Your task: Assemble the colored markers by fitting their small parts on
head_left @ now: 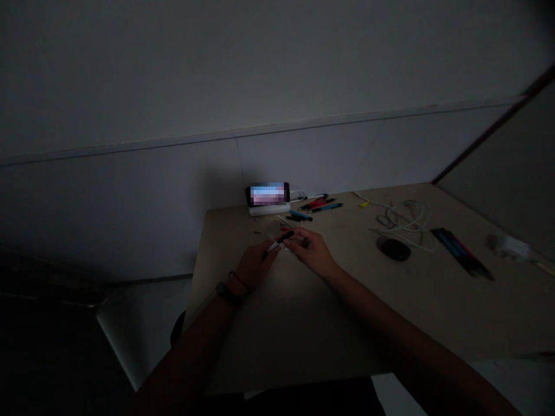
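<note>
- Centrally, a slim black-and-white pen-like piece was held above the pale, flat-topped surface, tilted with its black end up toward the right.
- The left grip was closed around the lower, white part, presumably to steady it and leave the black end exposed.
- The right grip was narrow, its fingertips at the black end; dim light concealed whether they pinched it. Meeting from opposite sides probably gave control of both ends.
- Behind the hands, a black rectangular phone with a lit screen stood tilted on a white, bar-shaped block, probably so that the screen faced the person.
- Loose red-and-black pens and a blue-and-black pen lay right of the phone, seemingly within easy reach.
- A rounded black mouse, a loosely coiled white cable and a dark bundle of slender pens lay farther right, apart from the hands, which left the handling area unobstructed by them.
</note>
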The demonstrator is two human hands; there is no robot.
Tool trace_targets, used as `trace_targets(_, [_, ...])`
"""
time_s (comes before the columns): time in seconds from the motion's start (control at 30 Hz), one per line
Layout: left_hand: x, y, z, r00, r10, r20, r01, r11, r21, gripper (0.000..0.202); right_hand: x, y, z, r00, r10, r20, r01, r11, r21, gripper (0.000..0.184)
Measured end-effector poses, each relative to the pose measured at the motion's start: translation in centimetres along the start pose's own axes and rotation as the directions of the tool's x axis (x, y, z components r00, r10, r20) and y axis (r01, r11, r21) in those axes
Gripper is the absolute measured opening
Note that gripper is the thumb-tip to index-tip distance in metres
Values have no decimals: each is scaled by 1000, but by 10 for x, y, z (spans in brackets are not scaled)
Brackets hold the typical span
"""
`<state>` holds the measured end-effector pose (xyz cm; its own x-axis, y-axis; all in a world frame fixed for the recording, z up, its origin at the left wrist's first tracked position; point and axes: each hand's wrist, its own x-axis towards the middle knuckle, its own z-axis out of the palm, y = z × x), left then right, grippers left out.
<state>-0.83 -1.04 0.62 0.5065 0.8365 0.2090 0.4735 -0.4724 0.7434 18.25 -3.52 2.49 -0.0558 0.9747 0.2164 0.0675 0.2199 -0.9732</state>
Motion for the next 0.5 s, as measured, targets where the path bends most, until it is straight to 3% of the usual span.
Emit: trace_targets(0.5, [-1, 4, -2, 999, 46, 13, -44, 996, -74, 43, -1, -2, 3, 1000, -1, -18, 0, 998, -63, 34])
